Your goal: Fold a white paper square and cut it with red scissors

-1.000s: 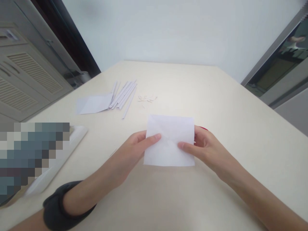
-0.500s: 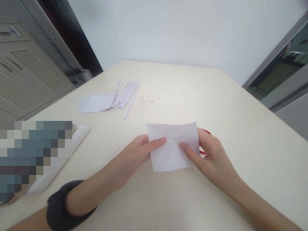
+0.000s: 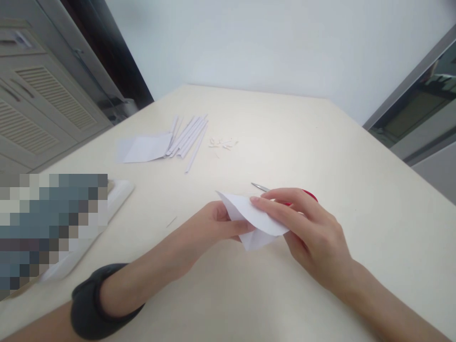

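A small white sheet of paper (image 3: 261, 216) is held above the table, its far edge bent over towards me in a curve. My left hand (image 3: 217, 223) pinches its left side, with the thumb inside the bend and the other fingers underneath. On the right, my right hand (image 3: 309, 223) grips the curled-over part, index and middle fingers lying on top; its thumb is hidden. Behind that hand lies a pair of scissors (image 3: 260, 187) with red handles, partly covered by my fingers.
Several thin rolled paper sticks (image 3: 188, 137) lie beside flat white paper sheets (image 3: 146, 148) at the back left. Small white scraps (image 3: 223, 144) sit right of them. A thin stick (image 3: 171, 221) lies near my left wrist. A blurred-out object with a white edge (image 3: 121, 190) occupies the left side.
The paper was held flat by both thumbs; now its far right part is folded over towards me. My right hand has turned over on top of it, and the scissors' blades have come into view.
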### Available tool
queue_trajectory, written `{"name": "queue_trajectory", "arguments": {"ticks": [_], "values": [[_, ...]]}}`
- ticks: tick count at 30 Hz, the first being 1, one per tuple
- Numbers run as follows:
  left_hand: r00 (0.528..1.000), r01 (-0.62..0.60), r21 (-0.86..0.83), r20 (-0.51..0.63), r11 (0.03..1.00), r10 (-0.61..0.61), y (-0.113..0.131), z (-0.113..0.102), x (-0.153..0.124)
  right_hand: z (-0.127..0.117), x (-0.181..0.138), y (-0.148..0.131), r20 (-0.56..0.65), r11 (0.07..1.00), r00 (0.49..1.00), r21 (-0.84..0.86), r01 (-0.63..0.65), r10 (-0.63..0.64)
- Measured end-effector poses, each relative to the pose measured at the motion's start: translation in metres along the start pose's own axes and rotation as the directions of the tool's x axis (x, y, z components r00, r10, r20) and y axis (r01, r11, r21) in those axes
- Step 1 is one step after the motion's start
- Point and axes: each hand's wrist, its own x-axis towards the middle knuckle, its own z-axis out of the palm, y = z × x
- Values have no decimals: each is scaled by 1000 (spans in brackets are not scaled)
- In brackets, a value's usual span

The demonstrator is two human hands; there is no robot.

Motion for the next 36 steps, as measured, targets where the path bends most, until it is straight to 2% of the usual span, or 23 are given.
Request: {"name": "queue_trajectory", "arguments": {"ticks": [4,11,15,21,24,27,29,33,36], "values": [[999,-45,9,-6,999,45,4,4,-3,2,-2,4,37,997,999,-64,42,-40],[993,-59,2,98,998,59,10,1,-9,1,1,10,81,952,990,-276,132,-114],[984,-121,-34,127,992,124,7,-2,-7,1,3,14,116,928,984,-334,165,-133],[981,-75,-240,155,968,115,1,-10,5,2,1,13,206,934,974,-320,156,-92],[992,-78,-156,83,985,92,1,-8,3,6,0,9,266,952,963,-279,123,-47],[1000,-24,-56,3,998,24,3,-4,-1,9,1,4,319,971,948,-231,63,14],[1000,5,-47,-17,999,-5,3,-2,-3,10,2,1,341,983,939,-184,13,51],[999,21,-19,-49,1000,-22,4,-3,-2,5,0,-6,365,986,916,-59,-154,164],[999,13,15,-45,1000,-12,2,-5,0,0,-2,-10,367,946,888,57,-320,279]]}}
